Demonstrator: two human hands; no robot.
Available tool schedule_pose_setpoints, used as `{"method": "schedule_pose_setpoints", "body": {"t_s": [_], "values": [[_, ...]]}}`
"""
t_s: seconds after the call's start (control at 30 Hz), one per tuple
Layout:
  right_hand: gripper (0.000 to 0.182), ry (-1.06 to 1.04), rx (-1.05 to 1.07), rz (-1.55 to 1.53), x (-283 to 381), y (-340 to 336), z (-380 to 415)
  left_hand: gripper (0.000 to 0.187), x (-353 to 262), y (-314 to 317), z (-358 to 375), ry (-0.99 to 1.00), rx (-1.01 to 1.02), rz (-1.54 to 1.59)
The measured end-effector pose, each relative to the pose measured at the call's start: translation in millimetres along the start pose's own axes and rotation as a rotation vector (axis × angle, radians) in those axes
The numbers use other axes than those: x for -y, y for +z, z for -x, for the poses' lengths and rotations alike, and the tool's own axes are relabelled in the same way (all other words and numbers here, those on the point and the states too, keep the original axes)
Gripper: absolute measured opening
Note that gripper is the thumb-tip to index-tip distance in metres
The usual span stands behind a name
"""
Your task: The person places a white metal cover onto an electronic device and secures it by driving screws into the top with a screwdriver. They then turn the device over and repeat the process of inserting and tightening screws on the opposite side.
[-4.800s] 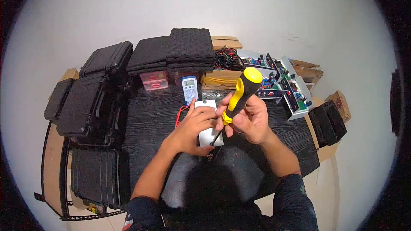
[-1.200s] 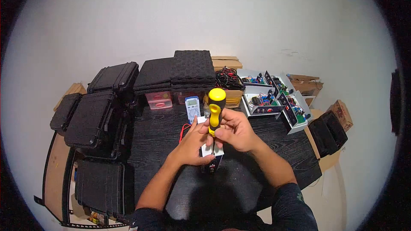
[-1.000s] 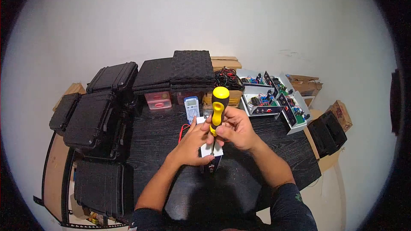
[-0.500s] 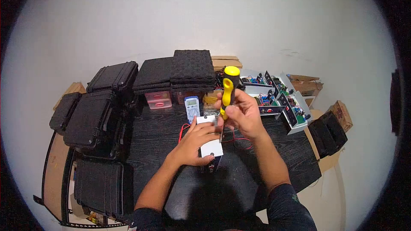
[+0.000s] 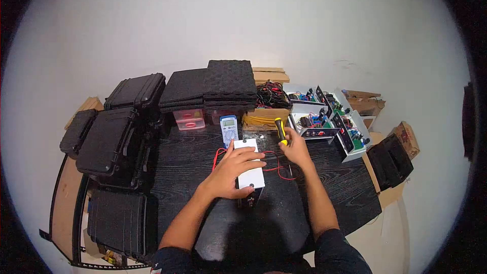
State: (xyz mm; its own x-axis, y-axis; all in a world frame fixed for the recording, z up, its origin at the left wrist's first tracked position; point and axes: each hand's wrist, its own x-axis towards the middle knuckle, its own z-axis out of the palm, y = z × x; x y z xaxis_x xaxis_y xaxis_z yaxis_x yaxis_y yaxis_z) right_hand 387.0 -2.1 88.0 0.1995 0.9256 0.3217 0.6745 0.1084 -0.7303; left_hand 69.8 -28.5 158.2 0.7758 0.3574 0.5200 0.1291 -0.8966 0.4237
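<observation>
My left hand (image 5: 234,169) lies with its fingers spread over a white-topped box (image 5: 252,178), thumb at the near end. A dark screw shows at each end of the box's top. My right hand (image 5: 296,148) grips a yellow and black screwdriver (image 5: 280,131) to the right of the box, its handle tilted up and its shaft pointing down toward the table. Beyond the box stands a blue and white multimeter (image 5: 229,131), and red test leads (image 5: 278,168) curl on the table on both sides of the box.
Black hard cases (image 5: 107,142) stack up at the left. Black foam sheets (image 5: 230,83) rest above clear drawers (image 5: 188,120). A carton of cables (image 5: 266,121) stands at the back, beside open white housings (image 5: 316,117) with wiring. Small black boxes (image 5: 388,160) sit at the far right.
My right hand has moved right and away from the white-topped box with the screwdriver, which is now lower. My left hand stays on the box.
</observation>
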Motion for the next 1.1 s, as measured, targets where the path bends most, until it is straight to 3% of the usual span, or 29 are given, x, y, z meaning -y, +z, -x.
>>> {"method": "schedule_pose_setpoints", "body": {"t_s": [0.03, 0.33, 0.43, 0.5, 0.63, 0.7, 0.77, 0.83, 1.1], "values": [[0.059, -0.062, -0.057, 0.097, -8.9, 5.6, 2.5, 0.075, -0.2, -0.1, -0.1, 0.0, -0.003, -0.001], [0.059, 0.104, 0.056, 0.418, -28.2, 19.8, 12.9, 0.076, -0.1, 0.0, -0.4, 0.0, -0.004, 0.003], [0.056, 0.113, 0.068, 0.483, -13.8, 13.8, 15.8, 0.08, 3.6, -0.3, 1.1, 0.001, 0.053, -0.02], [0.049, 0.126, 0.065, 0.565, 7.0, 4.9, 18.2, 0.094, 5.1, 2.9, 1.6, 0.012, -0.04, 0.019], [0.039, -0.012, 0.065, 0.164, 56.9, -14.5, 25.4, 0.136, 7.8, 23.0, 5.0, -0.053, -0.129, 0.064], [0.033, 0.034, 0.171, -0.118, 74.3, -19.2, 28.5, 0.151, 5.4, 29.0, 3.6, -0.161, 0.0, 0.027], [0.028, -0.043, 0.151, -0.16, 72.5, -17.6, 31.1, 0.167, 7.5, 34.4, 2.9, -0.266, 0.142, -0.055], [0.027, -0.146, 0.11, -0.176, 66.9, -17.6, 31.9, 0.166, 14.7, 41.4, 5.4, -0.276, 0.18, 0.003], [0.023, -0.03, 0.218, -0.159, 73.9, -37.9, 33.2, 0.154, -14.7, 17.4, -5.6, -0.309, 0.211, -0.05]]}}
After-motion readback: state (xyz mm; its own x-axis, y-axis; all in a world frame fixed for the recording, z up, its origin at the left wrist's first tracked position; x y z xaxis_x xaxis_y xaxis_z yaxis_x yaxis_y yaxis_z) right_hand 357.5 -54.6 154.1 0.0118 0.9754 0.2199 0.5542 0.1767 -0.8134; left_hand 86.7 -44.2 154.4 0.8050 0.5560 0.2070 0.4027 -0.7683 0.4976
